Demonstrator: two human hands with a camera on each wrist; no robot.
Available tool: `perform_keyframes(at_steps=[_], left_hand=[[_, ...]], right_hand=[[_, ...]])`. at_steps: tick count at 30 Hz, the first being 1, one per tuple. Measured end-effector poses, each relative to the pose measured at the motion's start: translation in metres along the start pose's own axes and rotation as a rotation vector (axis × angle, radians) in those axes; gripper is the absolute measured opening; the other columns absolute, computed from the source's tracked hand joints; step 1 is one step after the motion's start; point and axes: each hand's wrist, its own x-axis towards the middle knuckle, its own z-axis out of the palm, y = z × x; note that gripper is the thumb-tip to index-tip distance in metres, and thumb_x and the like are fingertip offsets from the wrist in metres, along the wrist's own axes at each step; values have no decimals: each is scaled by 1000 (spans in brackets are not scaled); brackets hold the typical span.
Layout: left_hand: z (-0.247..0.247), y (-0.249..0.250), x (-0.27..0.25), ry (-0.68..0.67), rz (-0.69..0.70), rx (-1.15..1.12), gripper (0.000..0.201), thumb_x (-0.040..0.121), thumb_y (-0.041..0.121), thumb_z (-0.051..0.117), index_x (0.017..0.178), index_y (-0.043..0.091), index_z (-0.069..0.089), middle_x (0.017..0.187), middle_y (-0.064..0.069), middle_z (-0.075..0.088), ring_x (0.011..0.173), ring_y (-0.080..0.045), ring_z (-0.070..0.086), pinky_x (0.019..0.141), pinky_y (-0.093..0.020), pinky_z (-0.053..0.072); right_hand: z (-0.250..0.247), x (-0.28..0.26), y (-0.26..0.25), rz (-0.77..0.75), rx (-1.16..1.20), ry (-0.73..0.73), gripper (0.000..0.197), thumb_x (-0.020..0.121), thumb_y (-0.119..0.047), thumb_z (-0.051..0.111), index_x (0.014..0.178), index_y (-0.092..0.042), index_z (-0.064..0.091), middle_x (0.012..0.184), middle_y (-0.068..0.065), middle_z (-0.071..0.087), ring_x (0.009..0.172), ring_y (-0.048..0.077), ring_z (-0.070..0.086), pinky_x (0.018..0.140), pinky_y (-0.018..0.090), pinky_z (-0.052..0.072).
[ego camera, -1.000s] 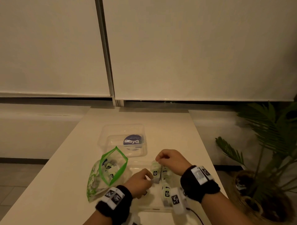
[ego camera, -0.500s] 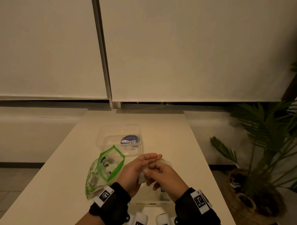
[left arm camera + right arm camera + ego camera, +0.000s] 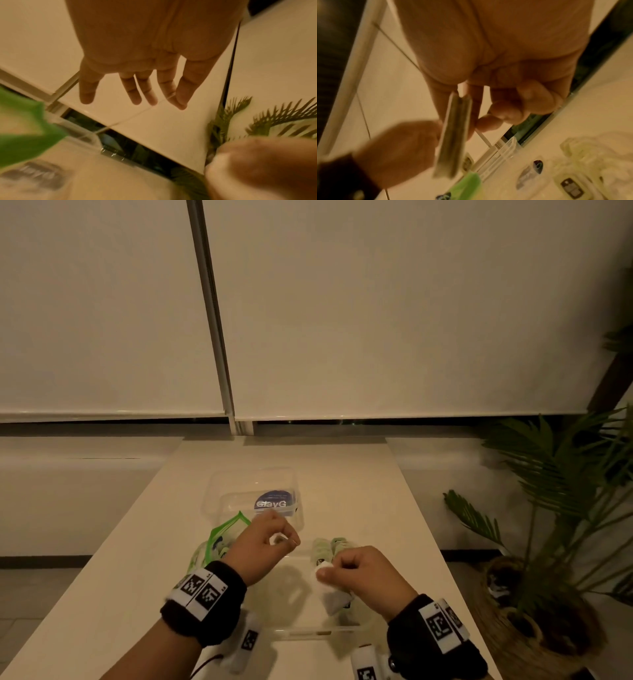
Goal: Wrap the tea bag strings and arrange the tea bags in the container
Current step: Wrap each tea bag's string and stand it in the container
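My right hand [image 3: 325,571] pinches a white tea bag [image 3: 331,594] above the clear container [image 3: 308,633]; the right wrist view shows the tea bag [image 3: 453,135] edge-on between thumb and fingers. My left hand [image 3: 286,539] is raised to the left and pinches the bag's thin string [image 3: 137,115] between thumb and forefinger, its other fingers straight. The string [image 3: 483,138] runs taut between the hands. Several green-tagged tea bags [image 3: 329,546] stand at the container's far end.
A green-edged zip bag [image 3: 222,537] holding more tea bags lies left of the container. The clear lid [image 3: 239,484] with a blue label sits behind it. A potted palm [image 3: 548,508] stands off the table's right edge.
The hands were together over the container half a second ago. They have drawn apart: the left went up and left with the string, the right went right with the tea bag.
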Motion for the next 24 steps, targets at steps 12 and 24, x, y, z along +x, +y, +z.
perform_keyframes(at_steps=[12, 24], left_hand=[[33, 52, -48, -303, 62, -275, 6, 83, 13, 61, 78, 14, 65, 76, -2, 73, 72, -8, 64, 79, -22, 50], [45, 3, -48, -44, -151, -375, 11, 67, 9, 74, 66, 19, 77, 82, -8, 57, 67, -11, 57, 68, -28, 53]], right_hand=[[1, 23, 5, -10, 32, 409, 46, 88, -29, 68, 51, -15, 46, 54, 0, 39, 55, 14, 37, 55, 29, 35], [4, 0, -19, -104, 476, 209, 47, 73, -44, 70, 75, 3, 66, 76, 12, 60, 61, 15, 46, 50, 25, 35]])
